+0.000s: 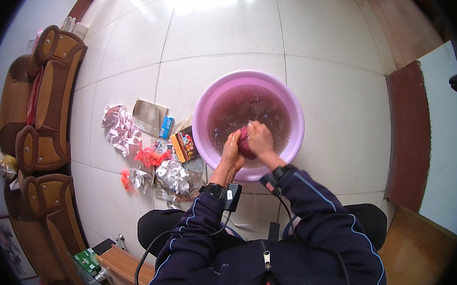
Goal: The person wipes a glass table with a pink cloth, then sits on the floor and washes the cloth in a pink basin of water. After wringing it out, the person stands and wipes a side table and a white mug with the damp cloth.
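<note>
A round pink basin (200,99) stands on the tiled floor in front of me, holding murky purplish-brown water (247,107) with bubbles on its surface. Over the near part of the water, a bunched maroon cloth (245,143) is gripped between both hands. My left hand (232,154) cups it from the left side, fingers closed against it. From the right, my right hand (260,138) is closed over the upper part of the cloth in a fist. Both hands look wet. Most of the cloth is hidden by the fingers.
Left of the basin lie crumpled white paper (121,130), red plastic scraps (151,156), silvery foil (172,175), a blue box (166,126) and a printed carton (185,145). A brown sofa (51,112) lines the left side. Cables run along both my sleeves.
</note>
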